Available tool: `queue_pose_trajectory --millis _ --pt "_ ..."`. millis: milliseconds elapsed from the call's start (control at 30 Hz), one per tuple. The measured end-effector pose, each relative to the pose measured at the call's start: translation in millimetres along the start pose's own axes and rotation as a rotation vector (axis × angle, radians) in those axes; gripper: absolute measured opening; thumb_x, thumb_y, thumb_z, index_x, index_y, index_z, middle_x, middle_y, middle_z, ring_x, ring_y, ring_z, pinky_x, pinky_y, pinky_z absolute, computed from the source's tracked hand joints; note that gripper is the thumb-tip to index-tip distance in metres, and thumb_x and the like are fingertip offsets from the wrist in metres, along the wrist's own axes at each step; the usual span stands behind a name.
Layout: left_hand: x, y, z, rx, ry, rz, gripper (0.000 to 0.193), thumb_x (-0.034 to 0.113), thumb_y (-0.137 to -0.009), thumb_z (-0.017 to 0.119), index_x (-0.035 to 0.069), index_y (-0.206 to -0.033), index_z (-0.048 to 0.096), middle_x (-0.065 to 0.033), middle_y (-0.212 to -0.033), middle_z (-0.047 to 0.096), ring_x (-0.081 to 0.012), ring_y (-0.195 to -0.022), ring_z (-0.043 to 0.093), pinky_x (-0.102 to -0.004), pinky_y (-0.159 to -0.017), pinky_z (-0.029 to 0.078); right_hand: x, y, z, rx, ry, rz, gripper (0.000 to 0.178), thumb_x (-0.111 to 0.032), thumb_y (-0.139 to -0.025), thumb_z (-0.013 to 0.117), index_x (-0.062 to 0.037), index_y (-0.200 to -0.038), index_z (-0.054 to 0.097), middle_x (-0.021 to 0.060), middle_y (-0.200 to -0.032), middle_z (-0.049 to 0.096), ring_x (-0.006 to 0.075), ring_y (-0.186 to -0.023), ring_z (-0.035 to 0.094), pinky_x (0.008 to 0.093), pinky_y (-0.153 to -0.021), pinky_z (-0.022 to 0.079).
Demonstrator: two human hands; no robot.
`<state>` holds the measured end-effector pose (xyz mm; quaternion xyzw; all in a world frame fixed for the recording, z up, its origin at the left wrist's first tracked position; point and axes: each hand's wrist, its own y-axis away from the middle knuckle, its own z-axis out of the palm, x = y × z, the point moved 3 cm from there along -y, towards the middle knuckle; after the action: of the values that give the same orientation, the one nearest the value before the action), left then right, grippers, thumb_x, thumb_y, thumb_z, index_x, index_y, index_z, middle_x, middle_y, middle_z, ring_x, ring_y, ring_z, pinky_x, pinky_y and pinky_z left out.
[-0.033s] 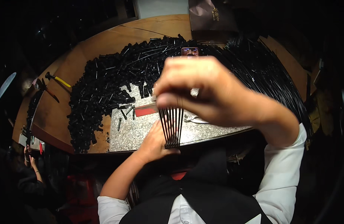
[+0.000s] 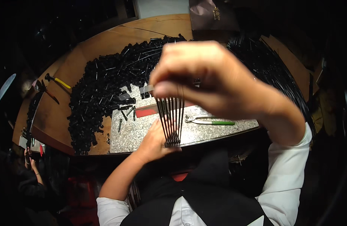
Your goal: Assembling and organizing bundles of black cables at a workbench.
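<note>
My right hand (image 2: 203, 79) is raised over the work board, slightly blurred, its thumb and fingers pinched together at the upper ends of several thin black rods (image 2: 169, 118). The rods spread like a narrow fan and run down to my left hand (image 2: 158, 139). That hand is closed around their lower ends, its thumb at the bottom and its fingers partly hidden behind the rods. A small pale flat piece (image 2: 146, 89) shows by my right fingertips; I cannot tell whether they hold it. Behind the rods lies a red strip (image 2: 145, 111).
Green-handled pincers (image 2: 209, 121) lie on the speckled board (image 2: 132, 139). A large heap of black tubular parts (image 2: 102, 83) covers the left and back, with long black rods (image 2: 275, 71) at right. Yellow-handled pliers (image 2: 60, 81) lie left. Another person's hands (image 2: 30, 158) show far left.
My right hand has risen and shifted slightly left with the rods' upper ends, and now covers the phone behind. More of the pincers shows. My left hand has hardly moved.
</note>
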<state>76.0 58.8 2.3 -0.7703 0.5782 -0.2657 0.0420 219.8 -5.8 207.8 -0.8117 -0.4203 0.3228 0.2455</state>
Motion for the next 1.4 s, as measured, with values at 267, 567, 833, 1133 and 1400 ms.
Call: queue_pose_trajectory --millis 267,567,833,1133,1400 --pt "32.9 -54.5 -65.7 -0.118 0.323 -0.063 0.032 0.016 -0.074 0.077 0.003 -0.101 0.064 -0.0114 -0.093 0.066 -0.0238 -0.088 0.065 -0.0325 -0.078 0.051 -51.5 -71.2 -91.4 -0.198 0.466 0.422 0.045 -0.036 -0.088 0.059 -0.0066 -0.12 0.051 0.0163 -0.111 0.056 0.0189 -0.103 0.055 0.0293 -0.084 0.044" --pt "5.9 -54.5 -67.7 0.002 0.632 -0.454 0.02 0.019 -0.085 0.067 -0.001 -0.082 0.067 -0.0031 -0.07 0.064 -0.0079 -0.059 0.058 -0.0239 -0.055 0.046 12.1 -42.5 -89.9 0.392 0.619 0.407 0.062 -0.04 -0.089 0.056 0.0019 -0.133 0.042 0.0222 -0.12 0.054 0.0277 -0.111 0.053 0.0363 -0.098 0.04" --pt "-53.5 1.1 -10.8 0.711 1.303 -0.789 0.021 0.019 -0.089 0.06 -0.001 -0.096 0.059 -0.0148 -0.088 0.066 -0.0176 -0.071 0.068 -0.0268 -0.049 0.057 21.3 134.2 131.2 0.061 -0.977 0.914 0.029 -0.016 -0.097 0.048 -0.0019 -0.122 0.049 0.0055 -0.089 0.058 0.0102 -0.069 0.058 0.0249 -0.059 0.051" --pt "-20.6 32.4 52.9 0.982 1.543 -0.827 0.024 0.022 -0.094 0.055 0.0 -0.098 0.061 -0.0124 -0.095 0.066 -0.0201 -0.075 0.066 -0.0307 -0.057 0.058 65.3 164.7 222.4 0.901 -1.339 0.937 0.051 -0.044 -0.1 0.03 0.0003 -0.124 0.041 0.0095 -0.084 0.054 0.0139 -0.059 0.052 0.0258 -0.048 0.046" --pt "25.5 26.8 64.3 0.624 1.756 -0.618 0.039 0.031 -0.098 0.046 -0.003 -0.117 0.05 -0.0235 -0.112 0.059 -0.0306 -0.101 0.063 -0.0368 -0.085 0.053 95.7 159.4 136.9 0.944 -0.861 1.045 0.036 -0.031 -0.096 0.047 0.0026 -0.094 0.059 0.0115 -0.066 0.057 0.0157 -0.038 0.049 0.0264 -0.036 0.041"
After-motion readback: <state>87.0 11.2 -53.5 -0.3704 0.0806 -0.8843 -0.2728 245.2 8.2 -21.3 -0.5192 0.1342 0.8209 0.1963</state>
